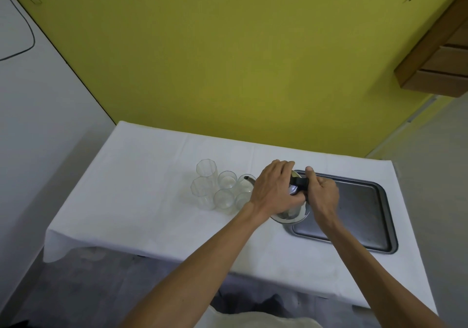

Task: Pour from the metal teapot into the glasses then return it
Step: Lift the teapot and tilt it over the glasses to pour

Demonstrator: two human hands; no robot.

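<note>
Looking down at a table (152, 176) with a white cloth on it. Left of the middle, a bunch of six clear glasses (222, 188), packed close together. Two tall ones at the left of the bunch, four short ones at the right. Hard to tell if anything is inside them.

Just right of the glasses, a shiny metal teapot (291, 213), mostly hidden under two hands. Tipped over toward the glasses, with its thin spout (249, 179) pointing left. Spout tip right above the far short glass on the right side of the bunch. Cannot tell if anything is coming out. Round bottom of the teapot at the left edge of a dark tray (354, 208). Cannot tell if touching the tray or held just above it.

Left hand (276, 188) laid over the top of the teapot. Fingers bent and wrapped around it, palm down, fingertips hidden on the far side.

Right hand (321, 196) just beside the left one, closed tight in a fist around the black handle (298, 181). Thumb sticking up along the far end of the handle. Both arms bare, reaching in from the bottom of the view.

Tray flat on the cloth at the right side of the table, long and dark grey, with a raised rim.

Behind the table, a yellow-green wall (228, 62). Up at the right, a brown wooden cabinet (443, 57).
</note>
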